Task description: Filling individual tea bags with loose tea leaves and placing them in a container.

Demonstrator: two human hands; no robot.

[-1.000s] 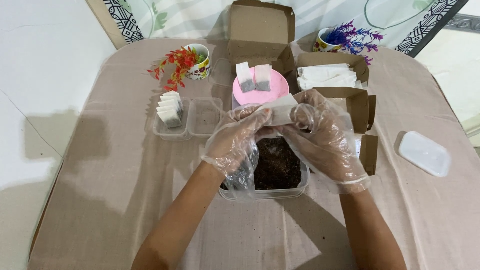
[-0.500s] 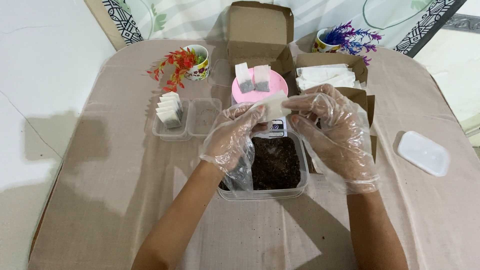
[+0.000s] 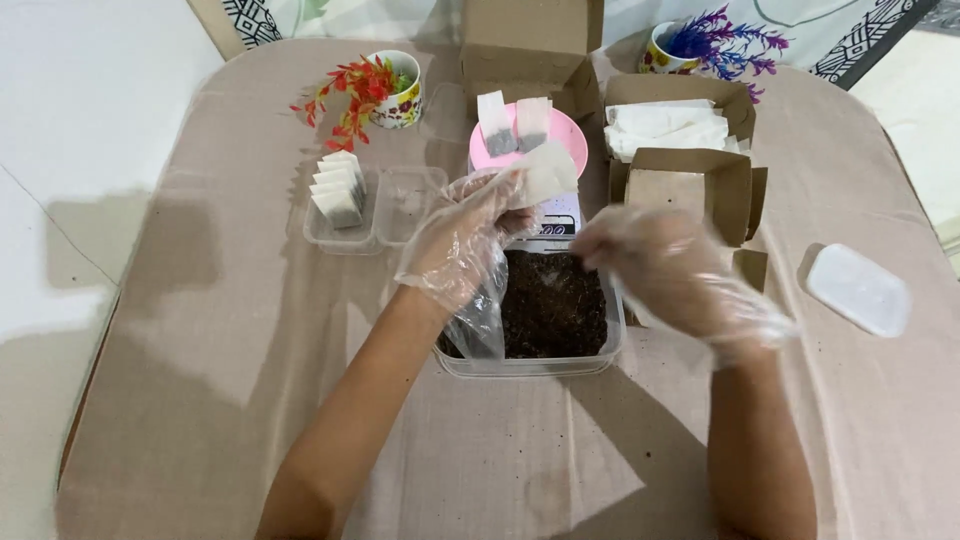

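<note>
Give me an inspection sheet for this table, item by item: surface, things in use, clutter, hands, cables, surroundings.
Surface: round table under a beige cloth.
Things in use: white paper sachet held up; clear tub of dark loose material below it.
Clutter: pink plate with two filled sachets; clear tray of stacked sachets; cardboard boxes; white lid; two flower mugs.
Hands: both in clear plastic gloves; left hand pinches the sachet; right hand, blurred, is over the tub's edge.
Cables: nothing seen.
Surroundings: white floor; patterned fabric behind the table.
</note>
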